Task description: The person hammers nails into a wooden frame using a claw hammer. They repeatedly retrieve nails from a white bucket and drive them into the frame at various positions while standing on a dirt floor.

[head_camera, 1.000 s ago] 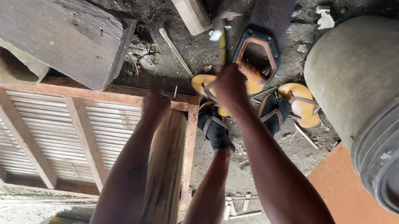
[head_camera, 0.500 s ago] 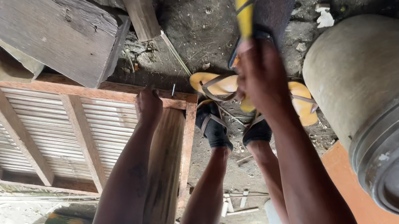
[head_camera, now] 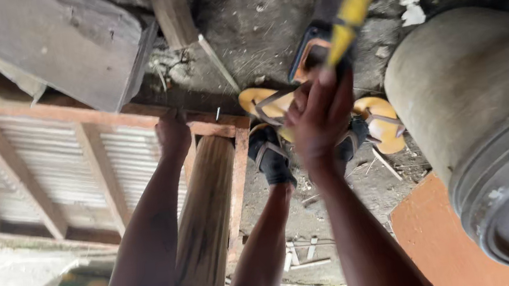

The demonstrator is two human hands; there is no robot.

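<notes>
1. Since the earlier frame the right hand (head_camera: 320,118) has kept its closed grip on the yellow hammer handle (head_camera: 351,2), which now tilts up to the right, its head blurred at the top edge.
2. The left hand (head_camera: 173,134) stays pressed on the frame (head_camera: 133,116), fingers curled; a nail (head_camera: 218,113) stands upright just beside it.
3. The plank (head_camera: 206,221) rests under the frame corner.
4. The drum (head_camera: 494,124) lies on its side at right; its inside is not visible.
</notes>
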